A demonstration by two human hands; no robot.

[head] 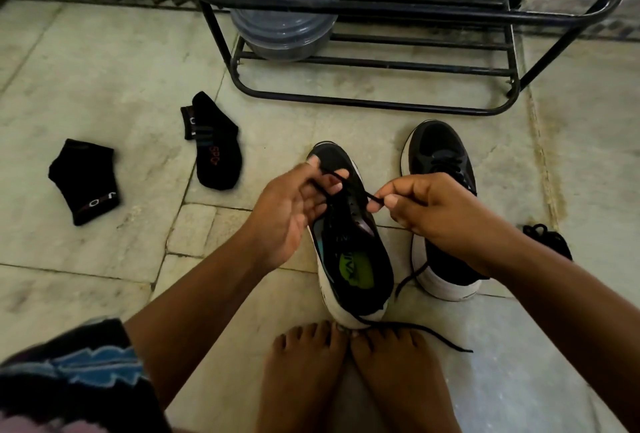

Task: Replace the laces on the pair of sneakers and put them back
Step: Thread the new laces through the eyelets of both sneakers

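1. My left hand [287,210] and right hand [426,210] each pinch the black lace [353,188] over the near sneaker [349,252] on the floor [138,68].
2. The sneaker's long axis points away from me, toe toward the rack [381,100].
3. The second sneaker [440,162] stands just right, nearer my right hand.

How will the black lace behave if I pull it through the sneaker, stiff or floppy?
Probably floppy: the black lace sags between the left hand and right hand, and its free end trails in loose curves on the floor. It looks thin and light. The sneaker, unlaced and tilted, may shift when pulled.
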